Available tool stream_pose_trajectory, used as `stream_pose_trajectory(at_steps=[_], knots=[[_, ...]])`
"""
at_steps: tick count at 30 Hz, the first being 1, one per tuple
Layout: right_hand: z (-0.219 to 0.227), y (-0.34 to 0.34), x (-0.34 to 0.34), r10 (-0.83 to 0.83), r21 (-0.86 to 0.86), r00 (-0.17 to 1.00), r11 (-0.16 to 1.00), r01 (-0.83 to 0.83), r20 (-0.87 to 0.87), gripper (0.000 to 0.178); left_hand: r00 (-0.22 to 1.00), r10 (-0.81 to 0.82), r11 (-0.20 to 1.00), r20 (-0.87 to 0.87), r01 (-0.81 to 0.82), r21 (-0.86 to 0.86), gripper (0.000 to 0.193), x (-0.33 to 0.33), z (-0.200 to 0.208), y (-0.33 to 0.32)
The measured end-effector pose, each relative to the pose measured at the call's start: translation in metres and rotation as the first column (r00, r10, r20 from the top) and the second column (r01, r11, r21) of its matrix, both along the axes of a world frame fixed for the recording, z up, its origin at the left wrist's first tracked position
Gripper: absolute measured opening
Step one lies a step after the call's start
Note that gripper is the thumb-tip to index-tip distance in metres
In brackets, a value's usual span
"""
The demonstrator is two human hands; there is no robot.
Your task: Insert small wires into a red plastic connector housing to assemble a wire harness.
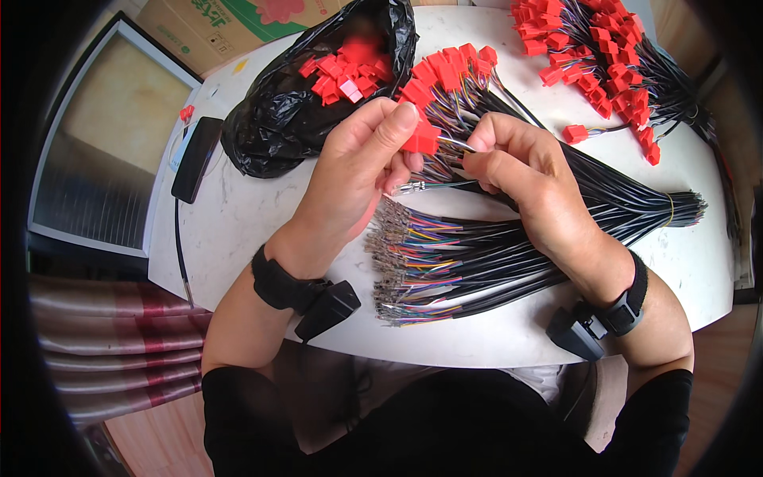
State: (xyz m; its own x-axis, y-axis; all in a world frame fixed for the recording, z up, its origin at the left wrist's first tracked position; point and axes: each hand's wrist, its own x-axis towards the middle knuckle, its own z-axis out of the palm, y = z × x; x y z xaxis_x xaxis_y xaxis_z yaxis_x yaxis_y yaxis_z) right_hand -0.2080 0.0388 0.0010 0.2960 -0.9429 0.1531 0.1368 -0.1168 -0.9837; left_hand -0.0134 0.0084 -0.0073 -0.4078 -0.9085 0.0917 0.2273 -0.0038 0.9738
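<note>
Between the thumb and fingers of my left hand (358,163) is a red plastic connector housing (421,139). My right hand (532,175) pinches thin wires (455,145) that run up to that housing. A loose wire with a metal terminal (409,188) hangs just below, near my left fingertips. Under my hands lies a bundle of black cables (509,230), with bare metal terminals (393,254) fanned out on its left end. Behind my hands, more cables of the bundle carry red housings (449,67). The exact fit of wire and housing is partly covered by my fingers.
A black plastic bag (266,131) holds loose red housings (346,75) at the back left. Another cable bundle with red housings (612,67) lies at the back right. A dark phone (196,159) and a thin black cable (181,246) are on the white table (238,238)'s left side.
</note>
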Motion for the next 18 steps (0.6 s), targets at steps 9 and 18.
stream_pose_trajectory(at_steps=[9, 18], knots=[[0.0014, -0.0005, 0.0005, 0.024, 0.111, 0.999, 0.994, -0.021, -0.024, 0.007, 0.999, 0.043, 0.999, -0.019, -0.043, 0.008, 0.027, -0.0035, 0.0050, 0.0032], [-0.0022, -0.0012, 0.0002, 0.030, 0.059, 0.999, 0.998, -0.028, -0.035, 0.010, 0.999, 0.013, 1.000, 0.039, -0.012, -0.028, 0.022, 0.0002, 0.0041, 0.0031]])
